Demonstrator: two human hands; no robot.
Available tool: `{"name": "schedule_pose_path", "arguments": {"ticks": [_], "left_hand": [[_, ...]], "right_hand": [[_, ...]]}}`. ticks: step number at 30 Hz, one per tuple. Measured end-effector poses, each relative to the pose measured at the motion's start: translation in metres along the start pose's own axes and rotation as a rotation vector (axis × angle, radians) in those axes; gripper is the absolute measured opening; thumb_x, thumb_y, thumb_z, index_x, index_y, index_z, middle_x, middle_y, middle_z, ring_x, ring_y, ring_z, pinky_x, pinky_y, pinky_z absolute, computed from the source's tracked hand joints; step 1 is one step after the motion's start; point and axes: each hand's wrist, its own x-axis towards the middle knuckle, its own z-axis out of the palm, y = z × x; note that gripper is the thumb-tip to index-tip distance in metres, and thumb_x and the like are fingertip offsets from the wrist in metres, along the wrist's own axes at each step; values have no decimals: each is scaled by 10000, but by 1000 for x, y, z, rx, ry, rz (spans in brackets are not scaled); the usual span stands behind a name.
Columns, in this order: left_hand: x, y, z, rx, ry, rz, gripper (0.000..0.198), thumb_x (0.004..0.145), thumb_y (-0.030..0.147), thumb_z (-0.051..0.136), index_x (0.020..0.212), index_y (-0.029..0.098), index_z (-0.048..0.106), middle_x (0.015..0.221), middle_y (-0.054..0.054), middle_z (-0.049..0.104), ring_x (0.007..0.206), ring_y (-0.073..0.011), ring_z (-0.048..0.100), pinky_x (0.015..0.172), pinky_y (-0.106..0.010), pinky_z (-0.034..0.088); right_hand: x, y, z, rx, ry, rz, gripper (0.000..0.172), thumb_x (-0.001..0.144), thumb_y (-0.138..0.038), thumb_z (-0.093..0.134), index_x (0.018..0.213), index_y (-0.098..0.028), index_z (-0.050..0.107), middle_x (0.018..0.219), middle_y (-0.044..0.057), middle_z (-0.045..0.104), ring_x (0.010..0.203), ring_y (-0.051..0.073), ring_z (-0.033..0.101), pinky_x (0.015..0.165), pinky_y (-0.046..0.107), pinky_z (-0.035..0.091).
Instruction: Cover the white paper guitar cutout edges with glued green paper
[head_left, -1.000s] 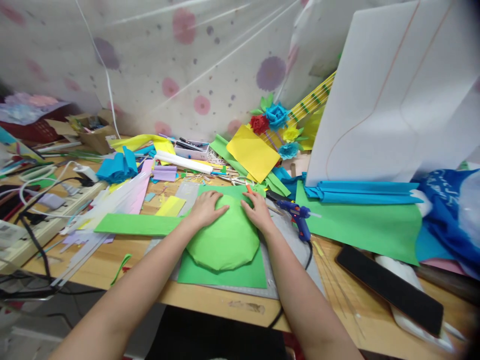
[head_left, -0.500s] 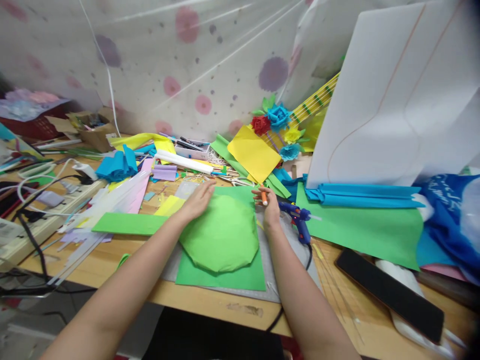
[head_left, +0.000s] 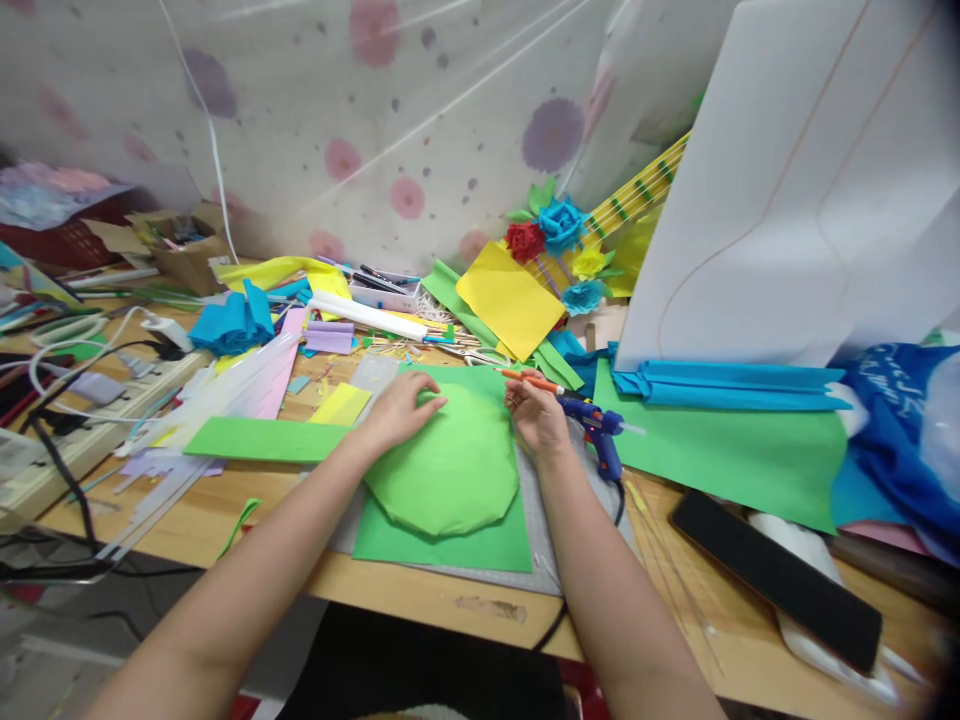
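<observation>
A light-green, paper-covered round disc (head_left: 450, 470) with folded edges lies on a darker green sheet (head_left: 442, 556), over a grey mat (head_left: 546, 560). My left hand (head_left: 401, 408) rests on the disc's upper left, fingers stretched and apart. In my right hand (head_left: 538, 418), at the disc's upper right, is an orange pen-like tool (head_left: 534, 381), its thin tip pointing left above the green sheet. The fingers are closed round its barrel. Just right of that hand lies a blue glue gun (head_left: 600, 430).
At left lie a light-green strip (head_left: 262, 440), clear glue sticks (head_left: 225, 385) and a power strip (head_left: 105, 410). Behind are a yellow sheet (head_left: 510, 300) and paper flowers (head_left: 561, 225). A black phone (head_left: 780, 580) lies at right, below a tall white board (head_left: 757, 190).
My left hand has come down onto the disc from its upper left edge. The orange tool in my right hand has turned from pointing toward me to lying sideways, tip leftward.
</observation>
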Motion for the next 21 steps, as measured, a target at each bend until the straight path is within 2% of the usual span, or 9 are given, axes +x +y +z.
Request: {"name": "schedule_pose_path", "arguments": {"ticks": [3, 6, 12, 17, 21], "left_hand": [[-5, 11, 16, 88, -86, 108, 327, 869, 388, 476, 1112, 191, 569, 1217, -82, 563, 1162, -218, 489, 1023, -382, 369], [-8, 13, 24, 161, -81, 131, 375, 889, 392, 443, 1167, 167, 559, 1268, -101, 540, 1215, -238, 449, 1069, -416, 311], [-7, 8, 24, 137, -84, 159, 398, 885, 420, 449, 1176, 173, 560, 1269, -92, 543, 1205, -223, 459, 1058, -393, 337], [-7, 8, 24, 148, -113, 180, 403, 896, 402, 427, 1191, 156, 549, 1290, -96, 533, 1229, -223, 442, 1081, -396, 310], [-7, 7, 26, 154, -130, 197, 413, 902, 405, 410, 1212, 163, 537, 1308, -92, 525, 1262, -219, 415, 1100, -397, 283]], "right_hand": [[4, 2, -2, 6, 40, -15, 271, 686, -419, 612, 822, -254, 445, 656, -25, 627, 613, 150, 591, 614, 301, 469], [8, 4, -4, 64, 70, 19, 302, 673, -419, 649, 812, -256, 435, 633, -47, 620, 626, 138, 605, 664, 295, 489], [10, 14, -2, 33, 6, 61, 319, 687, -447, 648, 838, -271, 429, 685, -52, 655, 726, 155, 646, 794, 359, 500], [11, 17, -3, -88, -25, 41, 339, 700, -541, 582, 815, -272, 412, 707, -36, 658, 776, 180, 644, 813, 390, 487], [9, 16, 1, -82, -22, 61, 349, 677, -517, 605, 826, -269, 409, 687, -36, 643, 763, 181, 644, 825, 381, 476]]}}
